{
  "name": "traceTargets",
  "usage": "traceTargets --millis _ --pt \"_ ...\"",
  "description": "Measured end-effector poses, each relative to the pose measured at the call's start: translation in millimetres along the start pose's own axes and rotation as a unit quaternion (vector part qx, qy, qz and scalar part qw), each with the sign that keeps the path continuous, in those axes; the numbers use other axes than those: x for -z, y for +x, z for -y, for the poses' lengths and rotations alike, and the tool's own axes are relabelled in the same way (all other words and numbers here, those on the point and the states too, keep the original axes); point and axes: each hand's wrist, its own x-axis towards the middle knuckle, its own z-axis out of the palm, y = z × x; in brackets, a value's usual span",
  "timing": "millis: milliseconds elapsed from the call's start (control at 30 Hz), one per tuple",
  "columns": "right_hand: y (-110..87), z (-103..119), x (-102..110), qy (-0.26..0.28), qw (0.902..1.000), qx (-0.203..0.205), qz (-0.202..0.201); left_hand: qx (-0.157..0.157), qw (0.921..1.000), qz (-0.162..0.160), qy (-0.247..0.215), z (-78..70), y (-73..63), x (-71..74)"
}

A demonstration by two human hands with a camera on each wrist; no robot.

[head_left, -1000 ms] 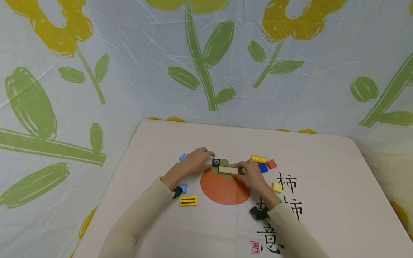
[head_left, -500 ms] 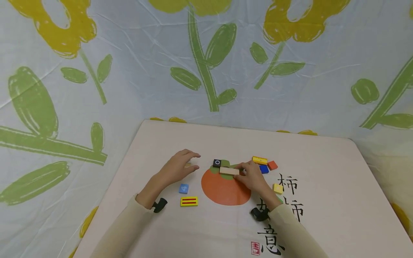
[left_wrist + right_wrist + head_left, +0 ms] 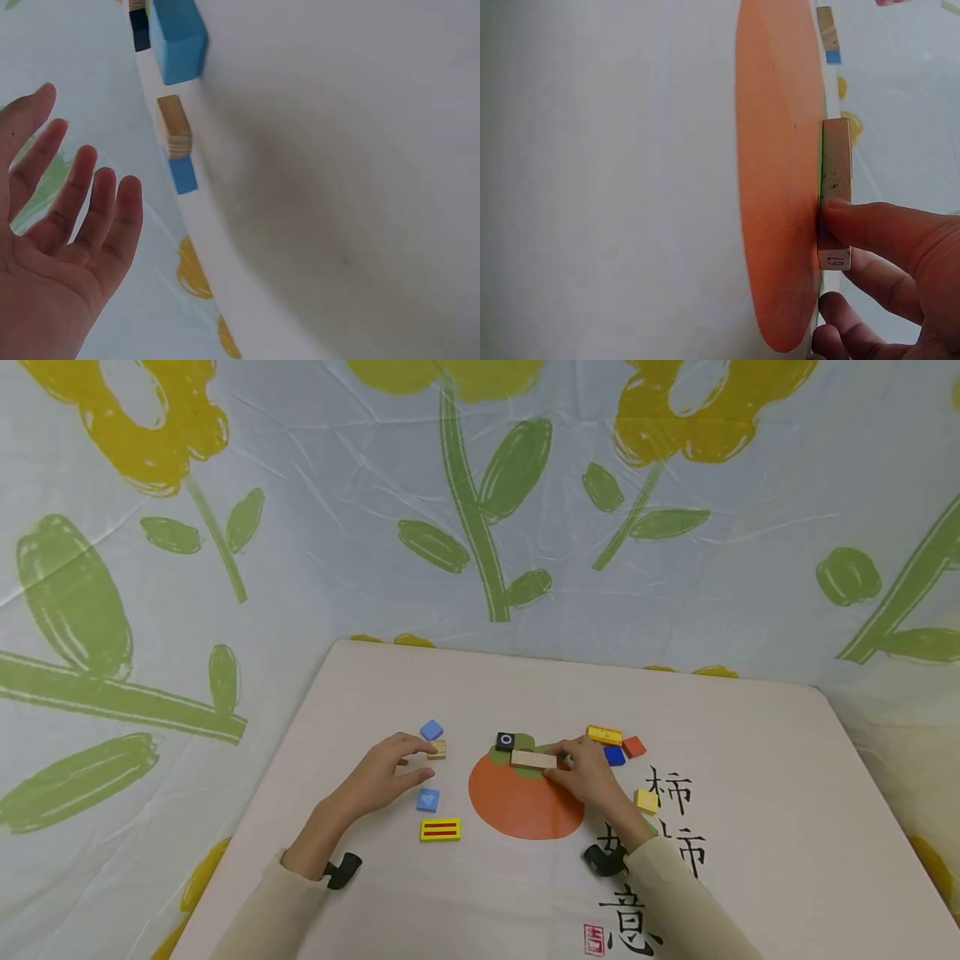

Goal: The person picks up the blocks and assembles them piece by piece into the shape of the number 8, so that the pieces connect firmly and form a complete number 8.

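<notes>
My right hand (image 3: 588, 770) pinches one end of a long plain wooden block (image 3: 533, 760) between thumb and fingers. That block lies over the green leaf part of a printed persimmon (image 3: 525, 802); the right wrist view shows the number 67 on its end (image 3: 835, 260). A black block (image 3: 506, 741) with a white ring sits just left of it. My left hand (image 3: 378, 777) holds nothing, its fingers spread and loosely bent in the left wrist view. Nearest to it are a small wooden block (image 3: 437, 750), a blue block (image 3: 431, 729) and a blue block marked 4 (image 3: 427, 799).
A yellow block with red stripes (image 3: 440, 830) lies at front left. Behind the right hand are a yellow block (image 3: 604, 735), a dark blue block (image 3: 614, 756) and a red block (image 3: 634, 746). A pale yellow block (image 3: 646, 801) lies beside the right forearm.
My left hand has drawn away from the black block, moving left and toward me, and uncovers the small wooden block and the blue blocks. My right hand keeps its pinch in place.
</notes>
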Motion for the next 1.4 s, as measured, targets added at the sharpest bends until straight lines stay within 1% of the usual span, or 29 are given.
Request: traceTargets --millis 100,233,333,467,567,733,833,1067,1300,1400 --pt "-0.1 -0.7 -0.8 -0.003 1.0 0.0 0.0 0.004 0.9998 0.014 -0.017 7.9 -4.7 -1.7" --pt "-0.1 -0.3 -0.8 -0.002 1.0 -0.004 -0.001 0.01 0.998 0.04 -0.048 16.7 -9.5 -1.8" --pt "-0.1 0.2 -0.6 0.0 1.0 -0.003 -0.003 0.019 0.9961 0.061 -0.061 21.6 -11.7 -1.1" --pt "-0.1 0.5 0.0 0.002 1.0 0.002 -0.003 0.026 0.9939 0.088 -0.062 24.9 -12.9 -0.4" --pt "0.0 0.8 0.4 0.003 1.0 0.005 -0.003 0.033 0.9931 0.1 -0.051 25.6 -13.3 -0.4" --pt "0.3 1.1 0.3 0.005 1.0 0.004 -0.004 0.036 0.9936 0.107 -0.007 26.9 -12.7 -2.8" --pt "0.2 1.3 0.3 0.005 1.0 0.002 -0.003 0.028 0.9937 0.108 0.013 27.2 -12.3 -5.0" --pt "-0.2 0.6 0.4 0.004 1.0 0.004 -0.004 0.023 0.9933 0.108 0.035 26.7 -13.5 -8.4" --pt "-0.4 -1.3 -0.8 0.003 1.0 0.006 -0.005 0.036 0.993 0.106 0.036 24.6 -14.3 -9.1" --pt "-0.5 -1.9 -1.2 0.003 1.0 0.005 -0.005 0.035 0.9932 0.104 0.039 24.4 -14.3 -10.2"
